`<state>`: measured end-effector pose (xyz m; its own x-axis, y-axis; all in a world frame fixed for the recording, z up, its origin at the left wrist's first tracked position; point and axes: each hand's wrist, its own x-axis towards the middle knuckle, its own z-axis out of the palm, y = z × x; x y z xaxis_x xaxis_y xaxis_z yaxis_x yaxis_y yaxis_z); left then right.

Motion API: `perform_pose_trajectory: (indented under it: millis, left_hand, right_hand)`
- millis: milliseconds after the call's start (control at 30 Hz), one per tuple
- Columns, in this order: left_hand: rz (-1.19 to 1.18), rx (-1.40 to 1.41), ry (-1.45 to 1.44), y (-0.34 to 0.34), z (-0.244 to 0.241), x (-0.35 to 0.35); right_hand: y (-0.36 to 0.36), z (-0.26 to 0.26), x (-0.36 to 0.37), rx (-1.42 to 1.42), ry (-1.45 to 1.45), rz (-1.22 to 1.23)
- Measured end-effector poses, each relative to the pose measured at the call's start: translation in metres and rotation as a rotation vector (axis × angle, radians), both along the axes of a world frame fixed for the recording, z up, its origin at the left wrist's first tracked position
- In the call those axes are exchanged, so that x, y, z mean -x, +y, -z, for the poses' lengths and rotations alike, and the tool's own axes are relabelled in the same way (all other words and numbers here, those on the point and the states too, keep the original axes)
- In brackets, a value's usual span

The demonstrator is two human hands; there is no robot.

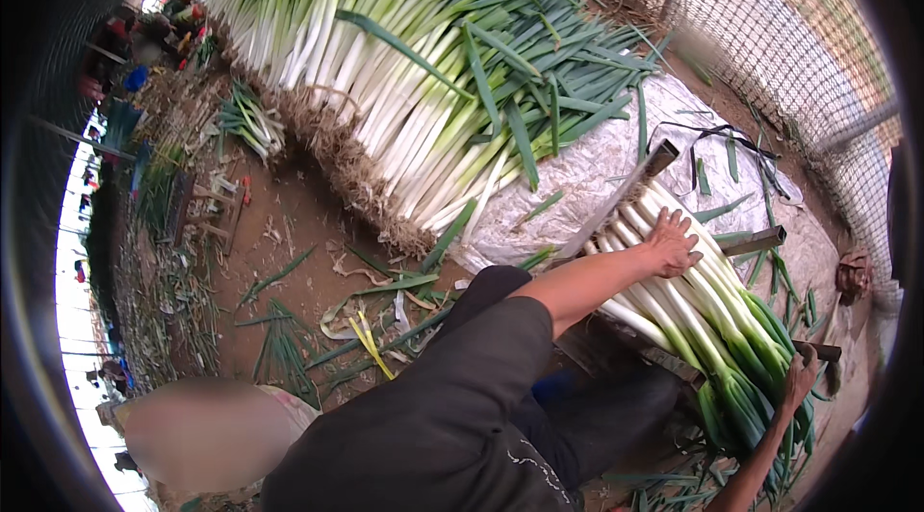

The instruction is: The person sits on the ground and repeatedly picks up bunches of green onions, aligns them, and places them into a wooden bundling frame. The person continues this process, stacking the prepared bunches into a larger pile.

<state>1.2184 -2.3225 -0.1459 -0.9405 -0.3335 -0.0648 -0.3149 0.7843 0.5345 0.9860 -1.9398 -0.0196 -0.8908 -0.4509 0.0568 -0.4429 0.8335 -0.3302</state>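
Observation:
A thick bundle of long green onions (686,288) lies across a metal rack, its white stems toward the upper left and its green leaves toward the lower right. My left hand (673,245) rests flat on the white stems with its fingers spread. Down at the leafy end, my right hand (800,376) touches the outer side of the bundle beside a square metal bar (819,352); its grip is partly hidden. A metal end plate (606,212) stands against the root end. Another bar end (756,240) sticks out past the stems.
A large heap of green onions (404,108) lies beyond, partly on a whitish sheet (599,165). Mesh netting (779,50) borders the right. Cut leaves (281,353) litter the dirt floor. A wooden stool (209,212) stands leftward. A blurred patch (209,432) covers the lower left.

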Motion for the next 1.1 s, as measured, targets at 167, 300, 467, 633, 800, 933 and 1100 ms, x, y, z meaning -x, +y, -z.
perform_pose_trajectory:
  millis: [167,300,467,633,800,933,1100]
  left_hand:
    - [-0.168,0.101,0.95,-0.049,-0.07,-0.121]
    - [-0.592,0.017,0.516,-0.14,0.015,-0.283]
    - [-0.856,0.221,-0.332,-0.204,0.129,-0.396]
    - [-0.998,0.115,-0.41,-0.191,0.139,-0.367]
    - [-0.932,0.086,-0.478,-0.196,0.138,-0.371]
    - [-0.87,0.245,-0.422,-0.197,0.138,-0.375]
    - [-0.844,0.265,-0.461,-0.212,0.146,-0.379]
  right_hand:
    - [-0.039,-0.036,-0.152,0.402,-0.32,-0.066]
    - [-0.101,-0.026,-0.24,0.487,-0.601,0.029]
    - [-0.13,0.004,-0.26,0.422,-0.46,-0.04]
    - [-0.126,0.014,-0.259,0.401,-0.37,0.053]
    - [-0.133,0.009,-0.265,0.316,-0.273,0.063]
    - [-0.136,0.004,-0.265,0.232,-0.246,0.039]
    - [-0.138,0.003,-0.266,0.201,-0.233,0.069]
